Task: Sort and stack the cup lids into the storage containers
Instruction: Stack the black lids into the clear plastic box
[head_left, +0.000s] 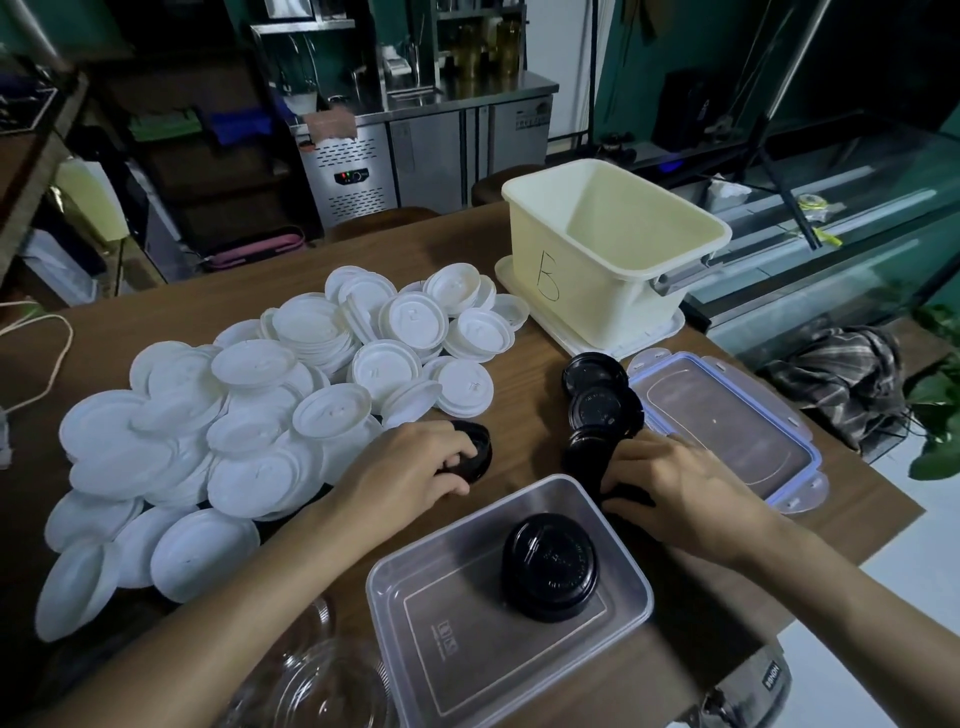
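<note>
Closest to me I see the clear box (447, 613) with a stack of black lids (550, 566) inside it. Just past the box, the left hand (415, 467) curls around one black lid (475, 447). The right hand (680, 488) grips more black lids (587, 452) at the box's far right corner. The pile of white lids (249, 415) lies left of the box. The cream tub (613, 270) stands far behind it.

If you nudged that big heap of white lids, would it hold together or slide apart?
Probably slide apart: the white lids lie loosely overlapped and tilted, mostly not nested. They look like thin plastic, so likely light and slightly bendy. Being flat, they would probably skid rather than roll.
</note>
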